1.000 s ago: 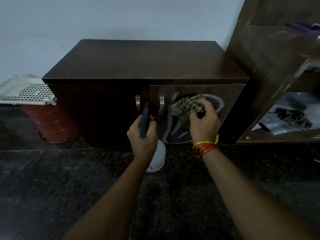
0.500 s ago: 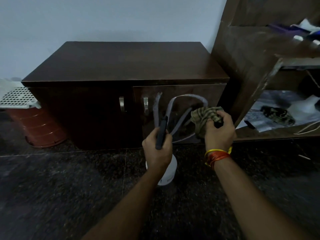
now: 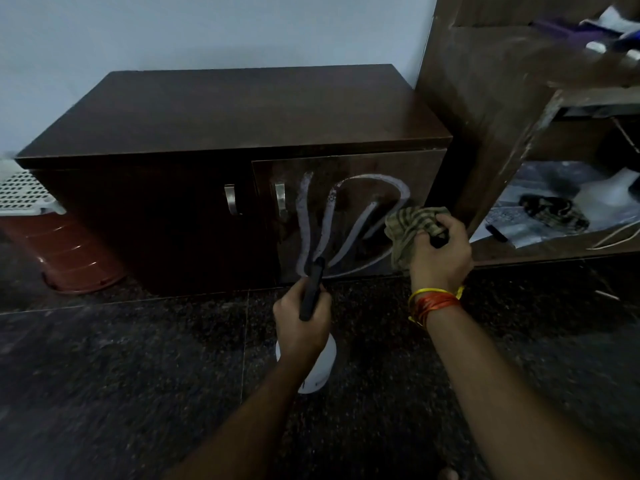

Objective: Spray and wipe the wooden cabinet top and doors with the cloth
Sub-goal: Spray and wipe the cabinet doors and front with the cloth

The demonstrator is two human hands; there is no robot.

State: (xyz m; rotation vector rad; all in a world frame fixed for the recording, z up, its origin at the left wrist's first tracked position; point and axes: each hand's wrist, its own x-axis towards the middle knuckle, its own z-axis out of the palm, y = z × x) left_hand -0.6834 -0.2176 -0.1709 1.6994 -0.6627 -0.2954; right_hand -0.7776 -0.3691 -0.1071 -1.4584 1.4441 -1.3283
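Note:
A dark wooden cabinet (image 3: 242, 112) stands against the wall, with two doors and metal handles. Pale curved wipe streaks cross its right door (image 3: 349, 216). My right hand (image 3: 440, 251) grips a bunched striped cloth (image 3: 408, 226) against the lower right corner of that door. My left hand (image 3: 303, 323) holds a white spray bottle (image 3: 322, 368) by its black trigger head, low in front of the door's bottom edge. The hand hides most of the bottle.
A brown bin with a white perforated lid (image 3: 31, 195) sits left of the cabinet. An open wooden shelf unit (image 3: 491, 109) with papers and clutter stands close on the right. The floor is dark speckled stone (image 3: 138, 375).
My right hand has swept the cloth from the door's upper middle down to its lower right, leaving more streaks. The left hand with the bottle has sunk lower.

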